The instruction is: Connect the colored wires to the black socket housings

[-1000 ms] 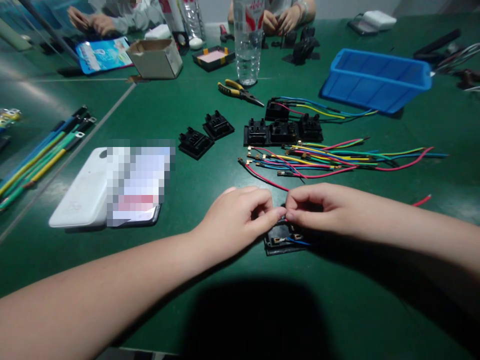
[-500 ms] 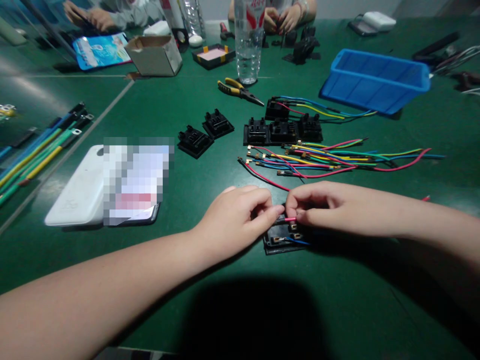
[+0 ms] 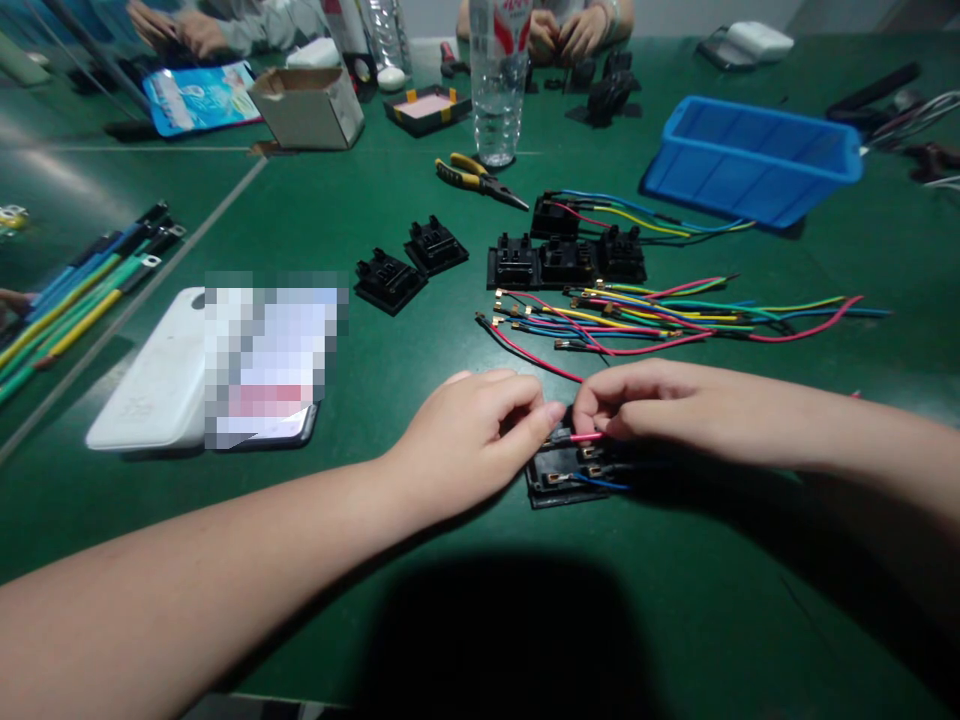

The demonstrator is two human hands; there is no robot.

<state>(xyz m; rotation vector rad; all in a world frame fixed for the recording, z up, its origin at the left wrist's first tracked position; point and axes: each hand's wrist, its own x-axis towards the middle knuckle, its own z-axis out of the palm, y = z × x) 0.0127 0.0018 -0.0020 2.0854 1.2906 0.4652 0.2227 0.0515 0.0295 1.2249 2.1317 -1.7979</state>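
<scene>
A black plastic socket panel [image 3: 556, 494] lies back side up on the table before me, with metal terminals and wires on it. My left hand [image 3: 487, 425] is closed at its upper left edge, thumb and forefinger gripping it. A red wire [image 3: 585, 437] runs from near my left thumb tip into the fingers of my right hand [image 3: 652, 400], which pinch it. The wire's end on the panel is partly covered by my left thumb. Below it, a blue wire [image 3: 600, 482] with a metal terminal sits on the panel. Darker wires beside it fade into shadow.
Loose wires [image 3: 675, 318] and several black panels [image 3: 514, 262] lie beyond my hands. Behind them are pliers [image 3: 480, 180], a bottle [image 3: 498, 110] and a blue bin [image 3: 750, 165]. Phones [image 3: 157, 370] and thick cables [image 3: 90, 290] lie left. Co-workers' hands [image 3: 581, 38] show across the table.
My right hand has shifted slightly right along the red wire, so more of the wire shows. My left hand stays put. Something dark, perhaps fingers, has appeared by the cables at the left edge.
</scene>
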